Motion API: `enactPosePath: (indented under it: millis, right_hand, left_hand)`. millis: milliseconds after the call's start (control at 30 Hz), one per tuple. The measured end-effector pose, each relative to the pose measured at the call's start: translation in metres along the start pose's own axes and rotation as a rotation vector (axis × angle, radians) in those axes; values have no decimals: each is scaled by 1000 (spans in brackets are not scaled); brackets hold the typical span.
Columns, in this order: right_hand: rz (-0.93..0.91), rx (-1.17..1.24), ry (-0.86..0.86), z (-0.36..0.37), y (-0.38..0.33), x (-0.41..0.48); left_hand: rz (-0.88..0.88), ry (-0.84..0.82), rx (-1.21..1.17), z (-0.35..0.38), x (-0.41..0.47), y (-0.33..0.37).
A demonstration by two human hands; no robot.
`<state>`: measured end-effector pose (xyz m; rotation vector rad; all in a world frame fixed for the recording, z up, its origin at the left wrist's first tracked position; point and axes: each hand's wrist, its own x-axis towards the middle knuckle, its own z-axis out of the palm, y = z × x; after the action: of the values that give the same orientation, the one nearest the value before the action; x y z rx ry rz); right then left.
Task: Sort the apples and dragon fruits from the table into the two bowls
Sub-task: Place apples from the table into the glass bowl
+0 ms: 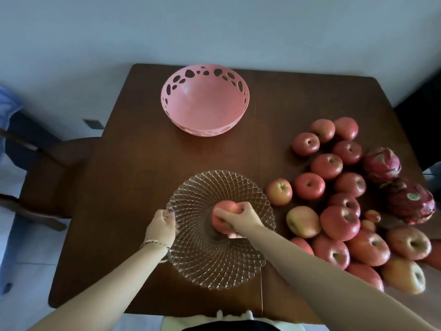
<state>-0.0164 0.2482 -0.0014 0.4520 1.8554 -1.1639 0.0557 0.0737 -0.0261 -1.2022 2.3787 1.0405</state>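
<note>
Both forearms are bare of sleeves, and a thin beaded bracelet (154,243) circles the left wrist.

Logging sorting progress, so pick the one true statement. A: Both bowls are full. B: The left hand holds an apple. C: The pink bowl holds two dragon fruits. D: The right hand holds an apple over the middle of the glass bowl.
D: the right hand grips an apple at the centre of the glass bowl, while the left hand holds its rim and the pink bowl is empty.
</note>
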Motion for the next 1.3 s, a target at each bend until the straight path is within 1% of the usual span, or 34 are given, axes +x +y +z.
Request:
enactPosePath:
  millis: [33,100,133,200,267,333,400,467,533,567,600,700,733,767,833,867,900,967,1033,1067,1133,1200,1233,1300]
  right_hand:
    - [-17,-49,3,6,1,4]
    - [-34,-101,-14,17,4,11]
    - [-46,-113,-13,20,4,13]
    - [-84,-152,16,22,7,17]
    - [-130,-234,31,17,10,19]
    - [-165,-319,21,9,15,18]
    - [-189,-314,0,0,20,15]
    - [-207,-289,-56,-5,21,8]
    - [-228,-362,-83,-13,21,1]
    - [-259,-436,-50,-19,20,-2]
    - [-313,-510,34,-29,18,-3]
    - [-583,-629,402,-72,10,-1]
    - [-629,-682,469,-88,6,4]
    - [-606,-788,475,-102,1,9]
    - [-427,-1105,382,-115,-5,23]
    - [-368,-1250,347,-115,-6,30]
    - [-351,-1349,331,-113,-6,36]
    - [-362,-1411,339,-107,-4,46]
    - [-374,-1322,380,-106,-2,48]
    - [-379,-1198,409,-108,-1,45]
    - [-436,-810,473,-114,-6,30]
    - [-524,-442,465,-120,-17,9]
    - [-559,-322,413,-120,-22,-3]
    - [-626,-224,273,-116,-29,-28]
  left_hand:
    - [67,8,75,-3,-4,3]
    - [312,71,236,-9,-13,8]
    - [437,73,285,-10,-19,12]
    - [606,-28,365,-10,-29,20]
    - [677,-155,443,-2,-32,25]
    - [685,-250,483,9,-31,32]
    - [678,-298,504,17,-30,39]
    - [676,-294,548,24,-29,44]
    - [666,-267,601,28,-28,49]
    - [643,-259,612,29,-27,52]
    - [612,-263,616,30,-26,55]
    - [533,-302,584,30,-23,57]
    - [521,-313,567,31,-24,57]
    - [526,-315,565,32,-26,55]
    - [549,-308,596,35,-31,51]
    - [546,-307,606,37,-33,49]
    - [535,-311,610,37,-34,49]
    - [540,-323,619,34,-36,55]
    - [589,-284,538,27,-37,68]
    - [605,-258,427,23,-39,77]
    - [564,-255,110,15,-42,97]
    - [421,-332,-231,11,-46,119]
    - [316,-417,-393,10,-49,131]
    - [102,-626,-691,14,-56,154]
